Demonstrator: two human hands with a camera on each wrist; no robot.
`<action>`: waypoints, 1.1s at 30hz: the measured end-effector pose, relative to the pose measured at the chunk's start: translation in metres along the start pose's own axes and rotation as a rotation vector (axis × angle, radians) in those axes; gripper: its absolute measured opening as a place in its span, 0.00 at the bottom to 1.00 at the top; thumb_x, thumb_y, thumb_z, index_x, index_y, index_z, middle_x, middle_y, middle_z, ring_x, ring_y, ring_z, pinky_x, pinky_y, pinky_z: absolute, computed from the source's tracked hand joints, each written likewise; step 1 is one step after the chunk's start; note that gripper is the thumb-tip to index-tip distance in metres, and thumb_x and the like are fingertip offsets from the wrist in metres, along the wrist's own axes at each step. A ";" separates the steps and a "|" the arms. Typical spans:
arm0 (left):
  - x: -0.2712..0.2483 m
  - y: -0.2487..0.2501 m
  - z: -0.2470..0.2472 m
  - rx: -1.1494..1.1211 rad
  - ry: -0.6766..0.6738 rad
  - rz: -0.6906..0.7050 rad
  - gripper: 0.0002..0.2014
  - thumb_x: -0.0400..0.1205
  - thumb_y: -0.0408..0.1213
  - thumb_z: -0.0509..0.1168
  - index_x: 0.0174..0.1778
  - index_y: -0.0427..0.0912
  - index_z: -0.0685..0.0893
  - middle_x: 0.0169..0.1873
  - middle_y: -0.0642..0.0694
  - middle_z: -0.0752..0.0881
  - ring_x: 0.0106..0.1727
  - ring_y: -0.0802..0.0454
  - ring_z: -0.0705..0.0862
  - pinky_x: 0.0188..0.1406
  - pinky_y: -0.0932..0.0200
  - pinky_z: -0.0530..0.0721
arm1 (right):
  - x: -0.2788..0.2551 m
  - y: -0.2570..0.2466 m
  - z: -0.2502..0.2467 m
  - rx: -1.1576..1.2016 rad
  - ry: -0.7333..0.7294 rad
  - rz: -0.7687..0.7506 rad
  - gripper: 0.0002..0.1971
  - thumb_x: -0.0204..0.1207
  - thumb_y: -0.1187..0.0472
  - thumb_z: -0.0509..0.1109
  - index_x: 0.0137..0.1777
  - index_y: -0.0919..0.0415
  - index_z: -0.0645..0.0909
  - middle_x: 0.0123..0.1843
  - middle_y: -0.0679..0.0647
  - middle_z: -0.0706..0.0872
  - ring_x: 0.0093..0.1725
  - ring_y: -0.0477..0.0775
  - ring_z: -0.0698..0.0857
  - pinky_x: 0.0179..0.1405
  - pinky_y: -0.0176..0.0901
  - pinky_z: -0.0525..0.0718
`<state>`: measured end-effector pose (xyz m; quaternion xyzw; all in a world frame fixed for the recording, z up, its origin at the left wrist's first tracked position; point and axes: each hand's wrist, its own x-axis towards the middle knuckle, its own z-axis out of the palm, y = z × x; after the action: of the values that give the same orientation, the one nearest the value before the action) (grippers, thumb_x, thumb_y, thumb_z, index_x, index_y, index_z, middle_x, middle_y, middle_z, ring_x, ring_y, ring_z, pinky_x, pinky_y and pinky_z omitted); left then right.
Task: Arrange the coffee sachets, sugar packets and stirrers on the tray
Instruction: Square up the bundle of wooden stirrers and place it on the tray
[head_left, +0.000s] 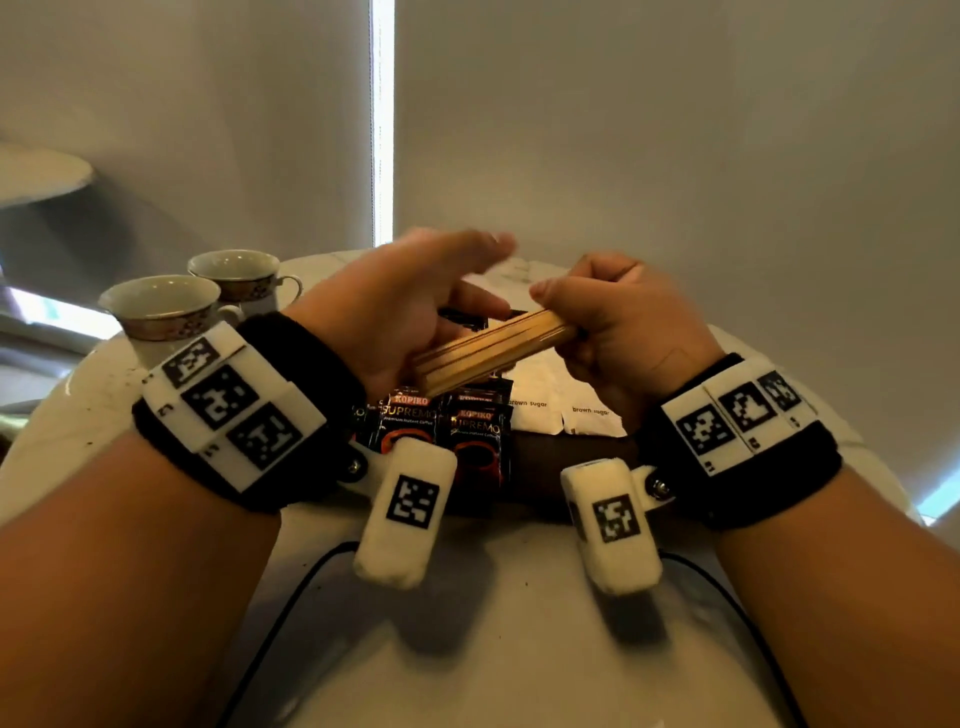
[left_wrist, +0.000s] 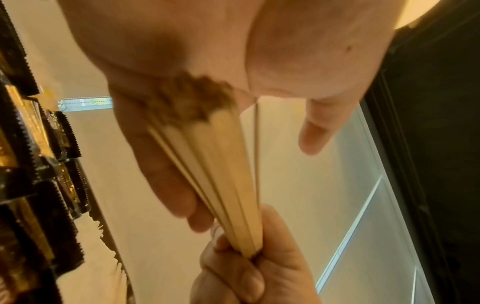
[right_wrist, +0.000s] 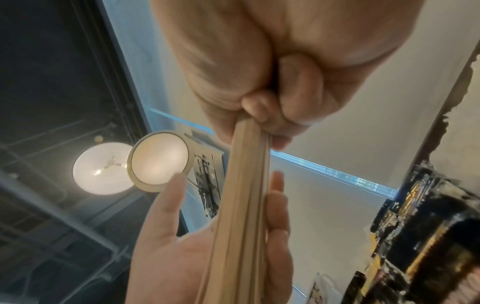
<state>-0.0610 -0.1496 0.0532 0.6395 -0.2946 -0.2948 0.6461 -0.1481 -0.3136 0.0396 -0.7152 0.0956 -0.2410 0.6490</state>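
Observation:
A bundle of wooden stirrers (head_left: 488, 353) is held above the tray between both hands. My right hand (head_left: 613, 312) grips one end in a fist (right_wrist: 259, 72). My left hand (head_left: 415, 291) is open with straight fingers, and the bundle's other end butts against its palm (left_wrist: 182, 51). Below the hands, black-and-red coffee sachets (head_left: 410, 421) overlap on the left of the dark tray (head_left: 566, 462). White brown-sugar packets (head_left: 530, 405) lie to their right. The tray's far part is hidden behind my hands.
Two empty gold-patterned teacups (head_left: 161, 306) (head_left: 239, 273) stand at the back left of the round white table (head_left: 493, 649). Black cables (head_left: 291, 597) run over the near part of the table. A window blind hangs behind it.

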 end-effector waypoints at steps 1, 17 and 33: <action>-0.001 0.000 -0.003 -0.094 0.034 0.031 0.32 0.70 0.59 0.72 0.63 0.43 0.76 0.52 0.38 0.88 0.41 0.42 0.90 0.32 0.51 0.86 | 0.001 0.000 -0.002 0.027 0.022 0.010 0.16 0.77 0.67 0.74 0.32 0.59 0.72 0.25 0.56 0.75 0.19 0.51 0.67 0.17 0.36 0.63; 0.013 -0.013 0.012 -0.336 0.337 0.311 0.28 0.86 0.63 0.52 0.69 0.46 0.80 0.71 0.42 0.84 0.72 0.46 0.82 0.78 0.41 0.74 | -0.006 -0.007 0.010 -0.004 0.071 -0.122 0.16 0.81 0.59 0.73 0.34 0.57 0.72 0.30 0.59 0.82 0.22 0.52 0.77 0.17 0.39 0.72; 0.000 -0.010 0.008 0.568 0.030 0.195 0.26 0.72 0.68 0.62 0.53 0.52 0.87 0.39 0.44 0.91 0.29 0.52 0.79 0.29 0.54 0.81 | 0.005 -0.006 -0.015 -0.021 0.125 -0.043 0.15 0.78 0.63 0.75 0.34 0.59 0.73 0.25 0.57 0.78 0.20 0.52 0.74 0.16 0.38 0.70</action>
<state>-0.0665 -0.1550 0.0432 0.7675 -0.4156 -0.1277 0.4710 -0.1522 -0.3281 0.0469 -0.7075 0.1233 -0.2982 0.6287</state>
